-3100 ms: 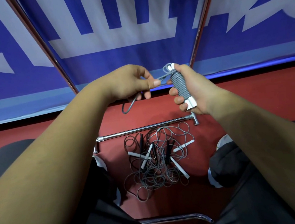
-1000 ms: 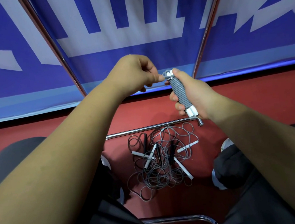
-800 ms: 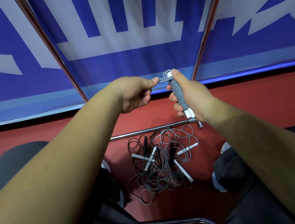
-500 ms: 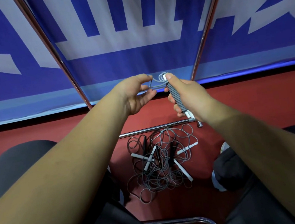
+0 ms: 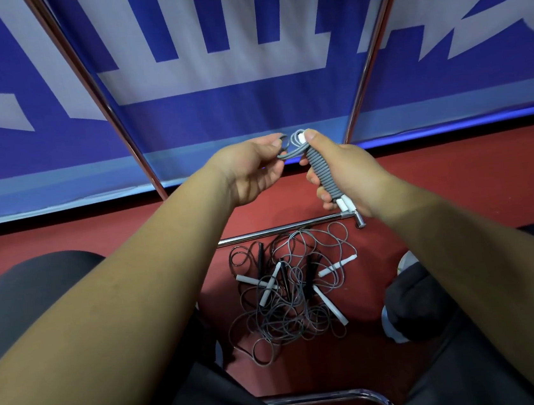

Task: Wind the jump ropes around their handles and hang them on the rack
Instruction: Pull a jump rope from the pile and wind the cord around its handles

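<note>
Right hand (image 5: 347,173) clenched round the wound jump rope (image 5: 323,174), thumb on its top end, white handle tips poking out at 5 o'clock. Left hand (image 5: 250,169), at 9 o'clock of it, palm up, fingertips pinching the loose loop (image 5: 288,150). At 6 o'clock I see the tangled pile (image 5: 289,294) on the red floor (image 5: 462,180), just beside the rack bar (image 5: 279,231).

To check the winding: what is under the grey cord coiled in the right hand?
Two white handles: their ends stick out below the grey cord, and a white tip shows at the top. Their middle is hidden by cord and the right hand.
</note>
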Demonstrator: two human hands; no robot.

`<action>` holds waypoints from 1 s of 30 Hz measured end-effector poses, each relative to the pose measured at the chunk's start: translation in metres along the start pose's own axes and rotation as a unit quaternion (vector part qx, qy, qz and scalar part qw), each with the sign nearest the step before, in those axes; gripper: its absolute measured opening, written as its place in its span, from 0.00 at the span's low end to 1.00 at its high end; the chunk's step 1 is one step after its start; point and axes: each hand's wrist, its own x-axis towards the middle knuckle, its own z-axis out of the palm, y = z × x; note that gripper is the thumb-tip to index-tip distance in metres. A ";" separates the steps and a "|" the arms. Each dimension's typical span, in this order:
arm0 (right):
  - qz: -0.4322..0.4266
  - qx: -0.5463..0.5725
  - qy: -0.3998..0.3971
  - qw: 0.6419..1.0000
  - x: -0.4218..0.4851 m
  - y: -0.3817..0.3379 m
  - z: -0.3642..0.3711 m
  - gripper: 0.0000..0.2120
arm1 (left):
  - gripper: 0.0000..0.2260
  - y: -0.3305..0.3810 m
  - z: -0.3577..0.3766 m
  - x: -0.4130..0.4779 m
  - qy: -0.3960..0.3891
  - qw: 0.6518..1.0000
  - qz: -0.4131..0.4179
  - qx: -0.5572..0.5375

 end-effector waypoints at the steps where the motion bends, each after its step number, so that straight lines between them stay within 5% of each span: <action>1: 0.003 0.006 0.004 1.000 0.001 0.000 -0.001 0.29 | 0.08 0.001 0.001 0.000 -0.010 1.000 -0.002 0.008; 13: 0.005 0.013 -0.073 0.997 0.002 -0.001 -0.005 0.27 | 0.16 0.004 0.004 -0.011 -0.086 0.993 0.023 0.081; 22: 0.021 -0.039 -0.089 0.995 0.007 0.002 -0.012 0.34 | 0.08 -0.010 0.004 -0.011 0.004 0.959 0.195 0.206; 30: 0.023 -0.071 -0.071 0.995 0.008 0.006 -0.015 0.33 | 0.08 -0.015 0.009 -0.010 0.035 0.914 0.249 0.317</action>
